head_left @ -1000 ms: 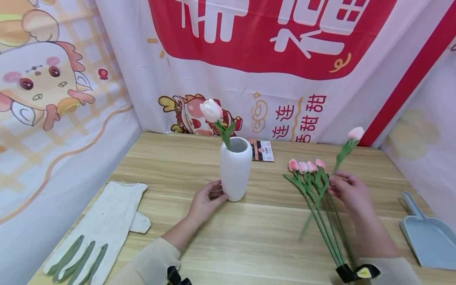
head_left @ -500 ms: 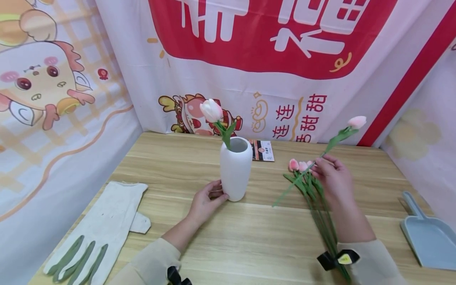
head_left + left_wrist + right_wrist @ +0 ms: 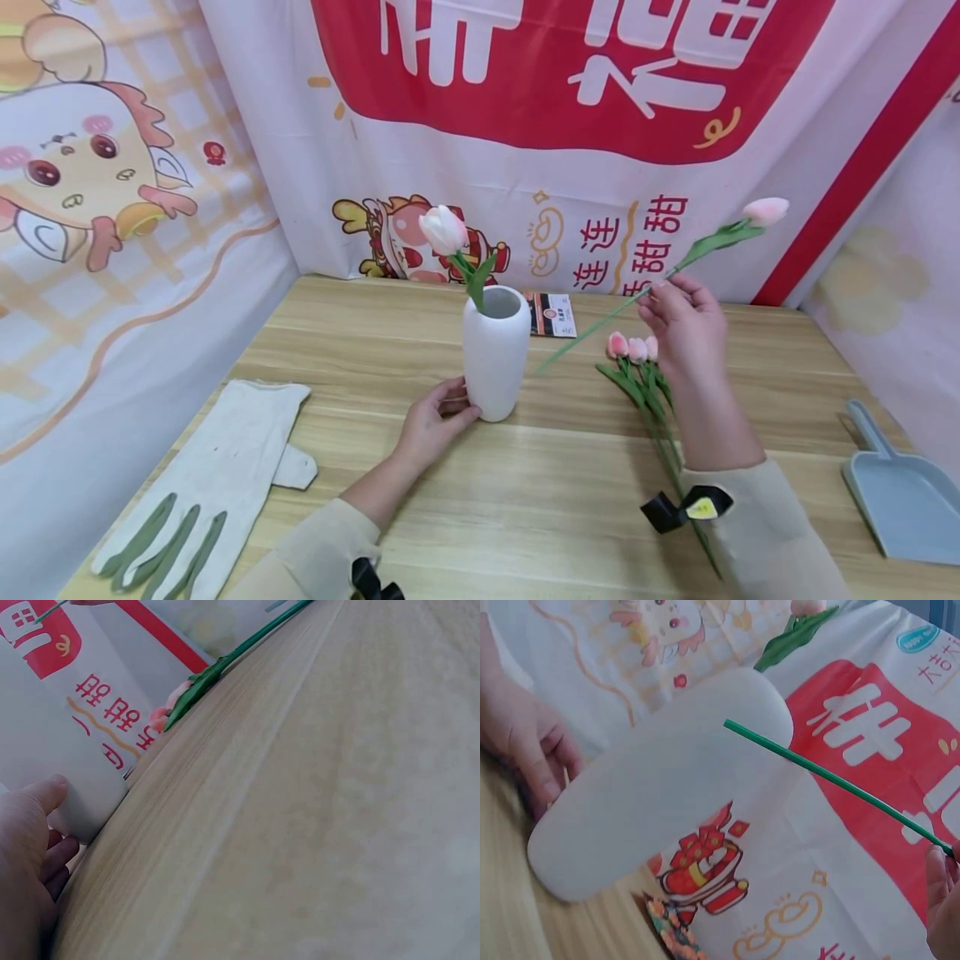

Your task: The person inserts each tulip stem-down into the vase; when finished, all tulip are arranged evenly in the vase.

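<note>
A white vase (image 3: 496, 358) stands upright on the table with one pale pink tulip (image 3: 444, 231) in its mouth. Low on its left side, my left hand (image 3: 435, 425) holds the base, thumb in front and fingers behind. My right hand (image 3: 686, 325) pinches another tulip (image 3: 765, 212) by its green stem (image 3: 832, 778). That stem slants down to the left, its lower end in the air to the right of the vase, apart from it. Below my right hand lie several pink tulips (image 3: 637, 348) on the table, their stems partly hidden by the right forearm.
White work gloves (image 3: 217, 450) with green fingers lie at the left of the wooden table (image 3: 525, 517). A blue-grey dustpan (image 3: 903, 500) is at the right edge. Behind the vase lies a small printed card (image 3: 553, 317). Printed cloth (image 3: 585, 183) hangs along the back.
My right hand has lifted a tulip off the bunch and carried it up and to the left, its stem tilting toward the vase. My left hand stays on the vase.
</note>
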`<action>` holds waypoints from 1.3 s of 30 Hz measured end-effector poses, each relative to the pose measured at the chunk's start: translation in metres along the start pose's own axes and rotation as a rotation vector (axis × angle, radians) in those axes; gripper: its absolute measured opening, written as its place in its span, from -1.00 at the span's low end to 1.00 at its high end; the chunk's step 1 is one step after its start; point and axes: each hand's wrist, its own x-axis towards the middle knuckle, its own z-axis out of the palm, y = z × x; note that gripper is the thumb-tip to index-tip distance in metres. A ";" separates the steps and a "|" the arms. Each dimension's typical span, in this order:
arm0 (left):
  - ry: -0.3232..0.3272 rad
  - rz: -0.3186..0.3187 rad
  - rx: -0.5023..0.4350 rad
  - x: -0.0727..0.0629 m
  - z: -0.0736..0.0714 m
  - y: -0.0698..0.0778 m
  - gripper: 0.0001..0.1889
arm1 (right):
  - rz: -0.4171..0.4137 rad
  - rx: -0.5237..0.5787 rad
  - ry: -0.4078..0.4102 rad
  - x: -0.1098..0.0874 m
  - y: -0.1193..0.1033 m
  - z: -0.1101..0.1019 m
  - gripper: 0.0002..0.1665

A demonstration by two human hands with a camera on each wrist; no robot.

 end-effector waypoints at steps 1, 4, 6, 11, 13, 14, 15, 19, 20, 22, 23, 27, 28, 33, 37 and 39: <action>0.001 0.003 -0.001 0.000 0.000 0.000 -0.50 | -0.006 0.014 0.001 -0.001 -0.001 0.004 -0.61; 0.002 0.010 0.001 0.000 0.000 0.001 -0.51 | -0.031 0.074 -0.008 -0.002 -0.004 0.015 -0.64; 0.002 0.010 0.004 0.000 0.000 0.001 -0.51 | -0.057 0.093 -0.018 -0.003 -0.007 0.022 -0.67; -0.003 0.008 0.008 0.000 0.000 0.000 -0.50 | -0.103 0.103 -0.024 -0.005 -0.013 0.036 -0.70; -0.005 0.015 0.007 0.000 0.000 0.001 -0.50 | -0.114 0.103 -0.018 -0.007 -0.015 0.041 -0.70; -0.005 0.018 0.008 0.000 0.000 0.001 -0.50 | -0.121 0.106 -0.013 -0.007 -0.015 0.043 -0.69; -0.005 0.020 0.008 0.000 0.000 0.001 -0.50 | -0.129 0.112 -0.010 -0.008 -0.015 0.045 -0.68; -0.008 0.024 0.010 0.000 0.000 0.000 -0.50 | -0.168 0.084 0.002 -0.011 -0.010 0.053 -0.67; -0.009 0.024 0.008 0.000 0.000 0.000 -0.50 | -0.180 0.065 0.001 -0.012 -0.008 0.054 -0.67; -0.009 0.025 0.005 -0.001 -0.001 0.000 -0.50 | -0.195 0.022 -0.004 -0.014 -0.004 0.057 -0.65; -0.010 0.025 0.004 -0.001 -0.001 0.000 -0.50 | -0.208 -0.006 -0.008 -0.015 -0.002 0.058 -0.64; -0.011 0.020 -0.001 -0.001 -0.001 0.000 -0.49 | -0.283 -0.077 -0.039 -0.020 0.008 0.064 -0.68; -0.012 0.017 -0.002 -0.001 -0.001 0.000 -0.49 | -0.310 -0.093 -0.055 -0.021 0.010 0.065 -0.71; -0.013 0.014 -0.014 -0.001 -0.002 0.001 -0.49 | -0.429 -0.195 -0.180 -0.025 0.023 0.074 -0.76; -0.013 0.009 -0.012 -0.002 -0.002 0.004 -0.50 | -0.476 -0.311 -0.269 -0.028 0.033 0.080 -0.75; -0.012 0.007 -0.007 -0.002 -0.002 0.004 -0.50 | -0.498 -0.379 -0.308 -0.030 0.038 0.082 -0.80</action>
